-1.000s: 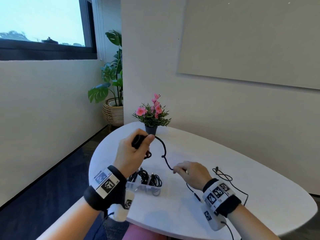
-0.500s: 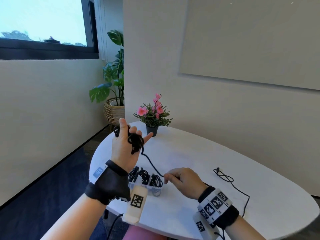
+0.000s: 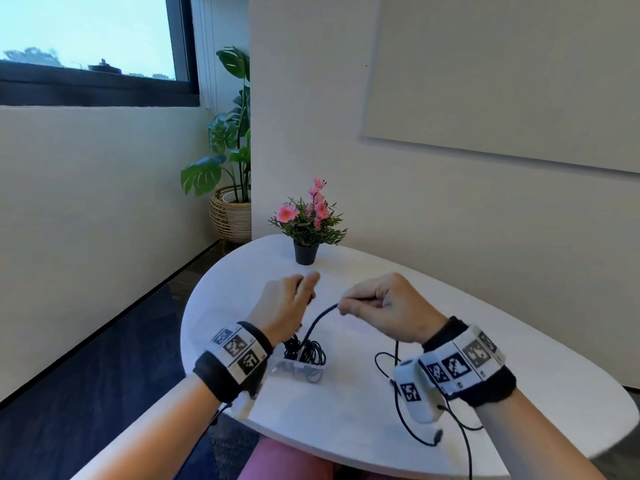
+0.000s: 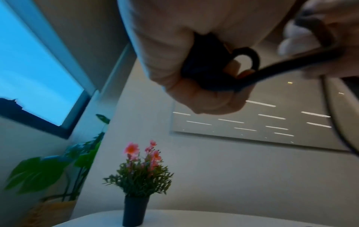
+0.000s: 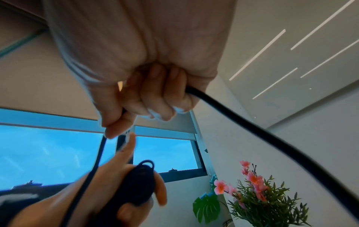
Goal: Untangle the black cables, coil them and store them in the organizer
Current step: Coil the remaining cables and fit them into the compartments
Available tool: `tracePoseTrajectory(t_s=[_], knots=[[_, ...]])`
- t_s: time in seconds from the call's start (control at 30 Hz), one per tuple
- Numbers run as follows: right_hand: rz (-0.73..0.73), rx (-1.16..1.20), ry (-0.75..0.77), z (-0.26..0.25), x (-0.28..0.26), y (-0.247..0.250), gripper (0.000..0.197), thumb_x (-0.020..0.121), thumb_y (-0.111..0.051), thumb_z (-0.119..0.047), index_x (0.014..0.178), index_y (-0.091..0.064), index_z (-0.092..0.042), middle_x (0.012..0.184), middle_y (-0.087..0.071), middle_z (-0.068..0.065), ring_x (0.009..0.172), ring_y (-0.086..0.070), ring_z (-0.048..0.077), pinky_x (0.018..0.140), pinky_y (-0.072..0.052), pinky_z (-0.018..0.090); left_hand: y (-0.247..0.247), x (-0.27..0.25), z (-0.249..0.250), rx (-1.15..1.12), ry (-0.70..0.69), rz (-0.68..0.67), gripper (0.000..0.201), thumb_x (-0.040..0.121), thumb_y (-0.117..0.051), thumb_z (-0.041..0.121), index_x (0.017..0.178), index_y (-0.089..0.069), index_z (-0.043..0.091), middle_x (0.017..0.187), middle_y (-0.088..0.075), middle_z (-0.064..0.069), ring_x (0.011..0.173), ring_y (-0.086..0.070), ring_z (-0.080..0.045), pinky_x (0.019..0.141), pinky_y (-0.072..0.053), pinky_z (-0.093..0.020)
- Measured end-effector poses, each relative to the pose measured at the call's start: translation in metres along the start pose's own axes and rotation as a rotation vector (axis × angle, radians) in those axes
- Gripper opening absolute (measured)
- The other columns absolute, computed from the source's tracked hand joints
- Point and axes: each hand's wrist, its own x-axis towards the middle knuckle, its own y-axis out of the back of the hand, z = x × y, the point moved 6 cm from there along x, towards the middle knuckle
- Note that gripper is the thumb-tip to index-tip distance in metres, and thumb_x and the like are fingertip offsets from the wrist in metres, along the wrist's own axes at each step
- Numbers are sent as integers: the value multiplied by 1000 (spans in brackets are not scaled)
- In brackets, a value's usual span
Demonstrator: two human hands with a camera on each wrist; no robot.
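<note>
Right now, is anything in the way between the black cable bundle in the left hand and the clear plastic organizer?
Nothing visible blocks it. The left hand holds the coiled black cable above the clear organizer, which already holds other coils.

The left hand (image 4: 194, 64) gripped a coiled bundle of black cable (image 4: 209, 69), directly above the potted pink flowers (image 4: 139, 173); a strand ran rightward to the right hand's fingers (image 4: 299, 35).

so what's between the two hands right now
In the head view, a taut stretch of black cable spans the gap from left hand to right hand.
</note>
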Motion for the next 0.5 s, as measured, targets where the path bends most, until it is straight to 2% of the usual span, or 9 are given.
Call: tracePoseTrajectory(t_s=[0.1, 0.17, 0.2, 0.27, 0.3, 0.33, 0.4, 0.43, 0.5], knots=[[64, 43, 5, 6, 8, 14, 6, 82, -71, -10, 81, -76, -12, 72, -72, -6, 66, -64, 5, 65, -51, 20, -17, -13, 17, 130, -114, -244, 67, 71, -46, 73, 81, -62, 8, 62, -56, -2, 53, -52, -17, 55, -44, -38], [93, 125, -14, 13, 10, 20, 6, 78, -74, -9, 78, -75, -15, 70, -72, -8, 68, -64, 3, 67, -50, 17, -31, -23, 23, 245, -157, -416, 59, 60, -63, 72, 85, -62, 18, 69, -60, 4, 60, -54, -7, 58, -44, -29], [112, 179, -21, 15, 11, 22, 5, 73, -78, -14, 74, -75, -17, 69, -72, -4, 67, -63, 7, 67, -49, 19, -36, -26, 25, 300, -180, -457, 50, 62, -70, 66, 86, -61, 23, 70, -60, 9, 61, -53, -2, 59, -44, -22], [209, 243, -43, 23, 11, 30, 8, 63, -83, -28, 66, -76, -25, 66, -70, 12, 65, -58, 18, 65, -47, 28, -40, -29, 32, 208, -206, -464, 25, 74, -74, 45, 85, -61, 27, 71, -59, 11, 62, -55, 0, 63, -44, -19], [274, 280, -59, 28, 10, 34, 8, 60, -83, -30, 62, -75, -26, 65, -70, 13, 65, -56, 19, 65, -46, 31, -39, -29, 34, 60, -195, -463, 18, 78, -74, 36, 86, -61, 26, 73, -60, 8, 63, -56, -4, 64, -47, -21], [333, 318, -75, 33, 8, 38, 6, 61, -80, -28, 61, -75, -27, 63, -71, 5, 65, -58, 17, 66, -48, 30, -37, -28, 34, -108, -183, -448, 16, 79, -72, 32, 87, -61, 24, 76, -60, 3, 66, -57, -9, 66, -49, -25], [389, 349, -94, 39, 4, 38, 10, 71, -74, -18, 64, -75, -25, 63, -70, -11, 67, -61, 2, 70, -48, 19, -27, -26, 38, -380, -214, -346, 20, 78, -69, 33, 89, -60, 19, 81, -60, -3, 75, -58, -20, 76, -51, -34], [386, 340, -108, 40, 2, 34, 11, 79, -69, -13, 71, -75, -17, 60, -68, -15, 63, -59, -4, 68, -45, 13, -22, -25, 38, -522, -214, -277, 24, 77, -67, 35, 88, -59, 15, 82, -61, -4, 82, -60, -23, 82, -53, -39], [358, 313, -143, 44, -3, 19, 17, 91, -57, -11, 86, -72, -3, 45, -54, -18, 47, -48, -4, 56, -35, 9, -18, -21, 37, -802, -144, -148, 27, 76, -67, 34, 87, -56, 11, 85, -64, 0, 98, -63, -23, 87, -54, -46]])
